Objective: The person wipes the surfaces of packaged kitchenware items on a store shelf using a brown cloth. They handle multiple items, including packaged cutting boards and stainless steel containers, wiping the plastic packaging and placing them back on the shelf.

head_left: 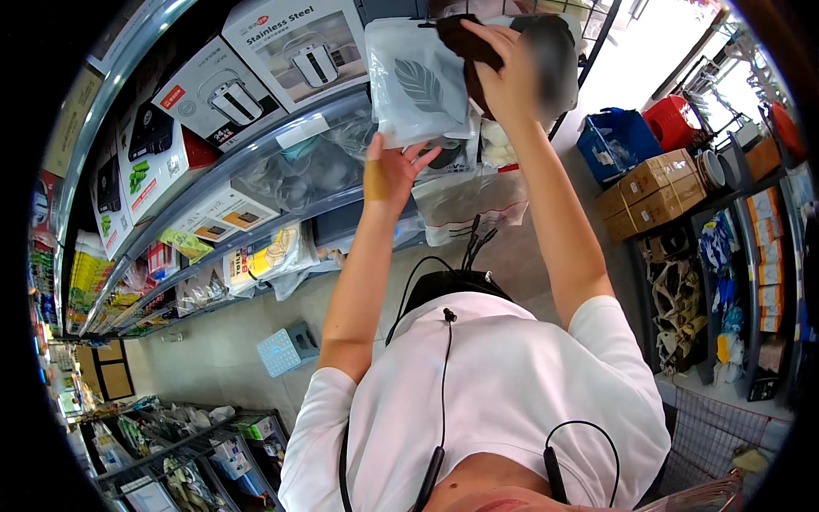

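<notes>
A clear plastic packet (pixel 418 81) with a grey leaf print hangs at the front of the upper shelf, in the middle. My left hand (pixel 391 175) is at its lower edge, fingers apart and fingertips by the plastic; a tan patch covers part of the wrist. Higher up and to the right, my right hand (pixel 510 81) is closed on a dark brown cloth item (pixel 469 47), fingers over its top. Beside that hand is a dark package (pixel 561 72), partly blurred. Below hang a clear bag (pixel 469 205) and a white bundle (pixel 497 143).
Boxed stainless steel pots (pixel 299 51) line the shelf at left, above bagged goods (pixel 273 256). A blue step stool (pixel 288 350) stands on the floor. To the right are a blue bin (pixel 618 141), cardboard boxes (pixel 653 192) and another shelf rack (pixel 734 273).
</notes>
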### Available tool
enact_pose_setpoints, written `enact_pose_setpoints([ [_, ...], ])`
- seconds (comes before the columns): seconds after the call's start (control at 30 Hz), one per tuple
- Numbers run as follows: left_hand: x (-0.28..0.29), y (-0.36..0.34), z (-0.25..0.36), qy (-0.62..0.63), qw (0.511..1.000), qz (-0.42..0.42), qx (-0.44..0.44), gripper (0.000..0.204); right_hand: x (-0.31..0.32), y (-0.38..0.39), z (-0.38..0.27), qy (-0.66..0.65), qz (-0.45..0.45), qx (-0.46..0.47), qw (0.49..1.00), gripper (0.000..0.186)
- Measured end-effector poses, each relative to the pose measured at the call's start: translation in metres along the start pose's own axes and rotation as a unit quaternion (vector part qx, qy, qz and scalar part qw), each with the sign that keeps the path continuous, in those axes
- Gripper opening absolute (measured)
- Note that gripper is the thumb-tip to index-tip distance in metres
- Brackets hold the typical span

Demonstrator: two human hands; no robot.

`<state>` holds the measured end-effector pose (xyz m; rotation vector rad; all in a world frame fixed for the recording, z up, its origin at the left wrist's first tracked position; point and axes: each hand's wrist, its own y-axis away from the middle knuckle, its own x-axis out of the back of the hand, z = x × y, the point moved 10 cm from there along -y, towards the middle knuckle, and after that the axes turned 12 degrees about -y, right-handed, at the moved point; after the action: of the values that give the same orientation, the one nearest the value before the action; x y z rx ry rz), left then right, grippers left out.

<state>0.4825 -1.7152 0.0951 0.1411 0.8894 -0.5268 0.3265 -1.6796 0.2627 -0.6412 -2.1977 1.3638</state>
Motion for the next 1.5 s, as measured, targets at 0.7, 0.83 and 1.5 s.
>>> enact_pose_setpoints([
  [0.7,0.032,-0.013,-0.001,-0.159,0.982,0.105,0.002,0.032,0.036,0.077,-0.001,-0.105,0.028,-0.17,0.979,0.045],
  [0.83,0.02,-0.009,-0.009,-0.094,0.992,0.083,0.012,0.03,0.023,0.06,-0.016,-0.055,-0.004,-0.122,0.991,0.047],
  [1.5,0.022,-0.001,-0.015,-0.094,0.991,0.091,0.001,0.03,-0.014,0.084,-0.07,0.008,-0.125,-0.015,0.992,0.05],
])
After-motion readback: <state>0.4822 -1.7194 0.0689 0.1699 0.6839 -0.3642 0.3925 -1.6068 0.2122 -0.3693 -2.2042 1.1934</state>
